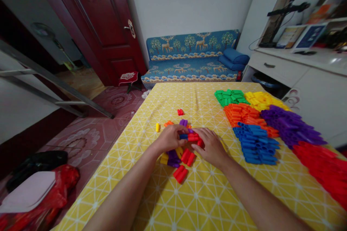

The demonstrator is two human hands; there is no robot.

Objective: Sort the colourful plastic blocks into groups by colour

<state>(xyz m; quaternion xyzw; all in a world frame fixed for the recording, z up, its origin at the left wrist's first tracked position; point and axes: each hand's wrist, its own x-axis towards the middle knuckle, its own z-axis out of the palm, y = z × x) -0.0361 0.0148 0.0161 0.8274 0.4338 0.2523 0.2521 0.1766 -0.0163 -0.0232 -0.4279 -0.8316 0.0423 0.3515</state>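
Observation:
My left hand [172, 137] curls over a mixed pile in the middle of the table, with a blue plastic tube [183, 136] between its thumb and fingers. Opposite it, my right hand [210, 144] bends round red plastic tubes [193, 137], its thumb at their near side. Purple tubes [173, 158] and yellow tubes [164, 158] lie under and beside my left hand. Closer to me are a red pair [180, 174] and another red pair [188, 157]. Beyond the hands lie orange tubes [168, 123] and a purple pair [183, 122]. My fingers partly hide the pile.
Sorted heaps line the table's right side: green [230, 97], yellow [267, 101], orange [242, 114], purple [292, 124], blue [255, 144] and red [322, 166]. A single yellow tube [157, 127] and small red tubes [180, 112] lie apart on the yellow tablecloth [217, 202].

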